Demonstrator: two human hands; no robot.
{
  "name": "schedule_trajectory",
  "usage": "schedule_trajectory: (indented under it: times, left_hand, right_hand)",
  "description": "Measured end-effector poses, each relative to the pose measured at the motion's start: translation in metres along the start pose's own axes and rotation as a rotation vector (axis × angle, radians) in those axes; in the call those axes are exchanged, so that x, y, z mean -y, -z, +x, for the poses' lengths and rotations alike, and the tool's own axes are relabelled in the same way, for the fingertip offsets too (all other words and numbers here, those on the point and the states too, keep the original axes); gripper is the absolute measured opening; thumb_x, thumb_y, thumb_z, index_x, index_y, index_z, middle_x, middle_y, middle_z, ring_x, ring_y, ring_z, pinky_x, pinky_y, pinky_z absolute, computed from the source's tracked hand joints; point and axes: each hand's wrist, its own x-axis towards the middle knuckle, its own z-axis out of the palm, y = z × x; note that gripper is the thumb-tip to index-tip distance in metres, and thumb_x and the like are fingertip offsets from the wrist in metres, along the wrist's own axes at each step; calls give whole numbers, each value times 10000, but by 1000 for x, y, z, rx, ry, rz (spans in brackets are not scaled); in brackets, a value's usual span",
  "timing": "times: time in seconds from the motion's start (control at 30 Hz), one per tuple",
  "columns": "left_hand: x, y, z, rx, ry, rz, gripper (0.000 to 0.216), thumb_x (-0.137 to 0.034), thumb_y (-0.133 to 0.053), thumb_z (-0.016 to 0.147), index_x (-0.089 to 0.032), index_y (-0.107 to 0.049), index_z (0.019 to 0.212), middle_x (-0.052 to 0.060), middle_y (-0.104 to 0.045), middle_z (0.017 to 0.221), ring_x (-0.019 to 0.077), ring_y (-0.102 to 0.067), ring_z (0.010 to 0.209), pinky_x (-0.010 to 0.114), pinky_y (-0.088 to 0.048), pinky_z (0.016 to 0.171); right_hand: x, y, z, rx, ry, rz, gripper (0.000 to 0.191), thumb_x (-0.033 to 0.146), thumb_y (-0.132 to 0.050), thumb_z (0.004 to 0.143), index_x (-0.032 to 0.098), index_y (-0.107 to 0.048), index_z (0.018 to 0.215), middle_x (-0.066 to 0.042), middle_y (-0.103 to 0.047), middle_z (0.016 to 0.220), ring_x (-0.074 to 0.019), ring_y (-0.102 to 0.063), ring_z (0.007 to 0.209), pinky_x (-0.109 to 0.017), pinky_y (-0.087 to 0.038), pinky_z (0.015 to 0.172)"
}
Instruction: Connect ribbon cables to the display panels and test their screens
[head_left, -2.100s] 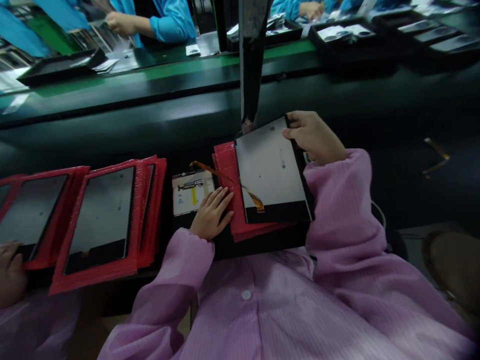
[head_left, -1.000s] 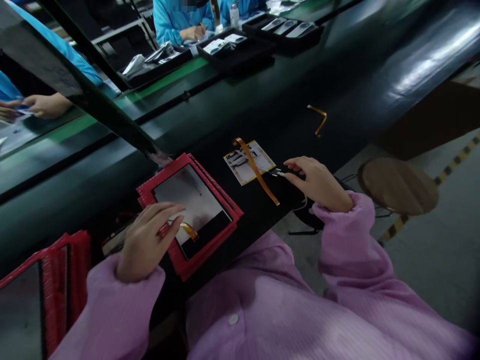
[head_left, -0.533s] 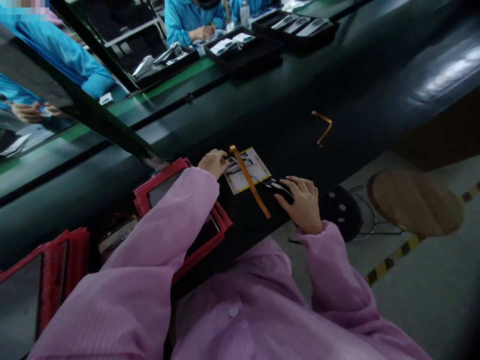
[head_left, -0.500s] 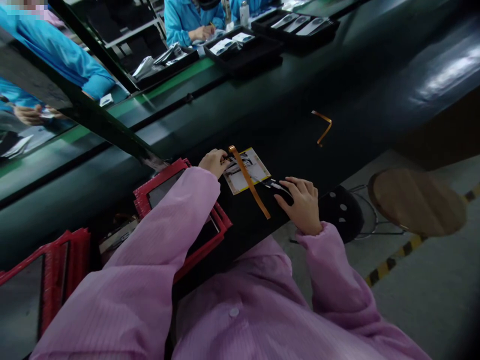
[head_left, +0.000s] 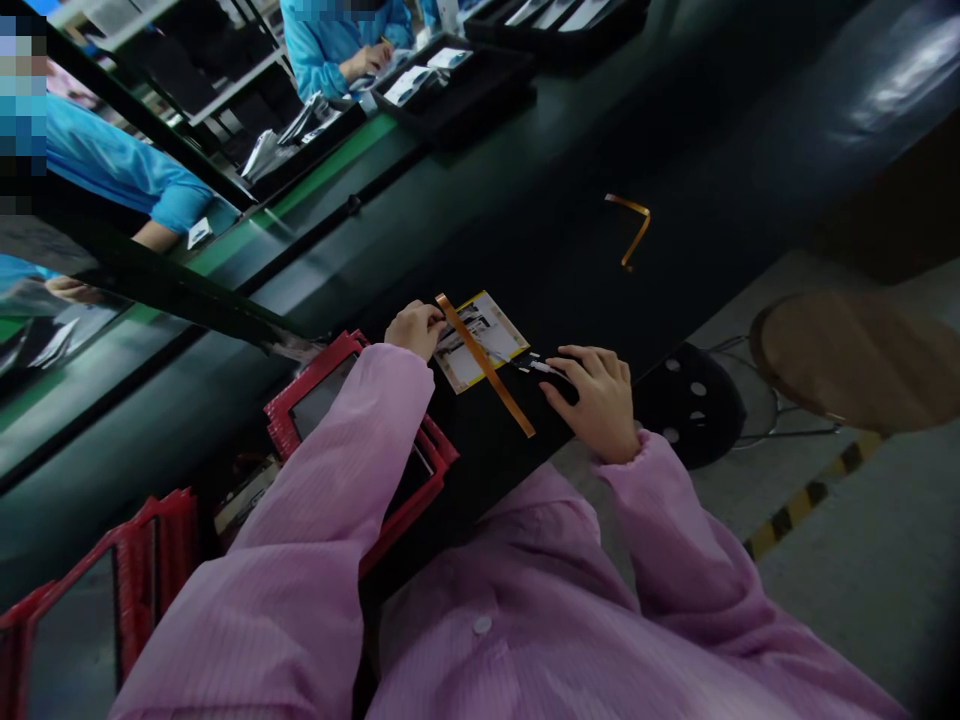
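My left hand [head_left: 415,330] has its fingers pinched at the upper left edge of a thin white panel [head_left: 478,365] with a yellow border; what is between the fingertips is hidden. An orange ribbon cable [head_left: 487,367] lies diagonally across the panel, its upper end close to those fingertips and its lower end past the panel's near edge. My right hand [head_left: 596,400] rests right of the panel, thumb and index finger apart. Beside its index fingertip lies a small white piece like a plug [head_left: 541,367], with thin dark and silvery parts reaching onto the panel.
Red-framed screens [head_left: 442,460] are stacked under my left forearm, and more red frames [head_left: 161,540] stand at lower left. A bent orange ribbon [head_left: 636,222] lies farther right. Black trays [head_left: 457,95] and co-workers in blue [head_left: 330,45] are across the bench; a stool [head_left: 862,355] stands at right.
The camera view has shifted slightly, moving the bench and trays in the picture. Both hands stay at nearly the same places beside the panel.
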Motion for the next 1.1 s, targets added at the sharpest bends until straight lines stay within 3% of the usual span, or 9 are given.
schedule_trajectory:
  times: [0.43,0.67,0.9,1.1]
  left_hand:
    - [-4,-6,-3,-12,-34,23,135,-167,-556,911,-189,-666,985,74,-654,1070,208,-641,971,317,-485,810]
    - [-8,-10,-5,11,-46,112,195,-194,-484,954,-181,-632,1080,119,-608,1188,272,-635,1072,354,-504,819]
    - [-16,-18,-5,52,-15,210,351,-70,-307,951,-94,-543,1210,205,-546,1278,313,-624,1109,437,-508,882]
    - [-20,-21,-5,62,14,215,362,-33,-298,930,-100,-526,1203,211,-543,1288,296,-628,1104,413,-521,871]
  right_hand:
    - [1,-1,1,-6,-15,-4,235,345,-596,922,214,-695,1090,-91,-654,1222,-319,-526,1136,-461,-404,914]
    - [2,-2,0,-20,-11,-34,229,338,-604,917,216,-697,1087,-89,-657,1213,-320,-536,1133,-463,-411,913]
    - [3,-3,0,-27,-6,-41,225,341,-590,926,221,-697,1084,-86,-657,1214,-321,-532,1140,-465,-407,907]
    - [4,-1,1,-9,-9,-44,228,335,-584,926,221,-693,1091,-92,-653,1217,-327,-526,1142,-476,-401,906]
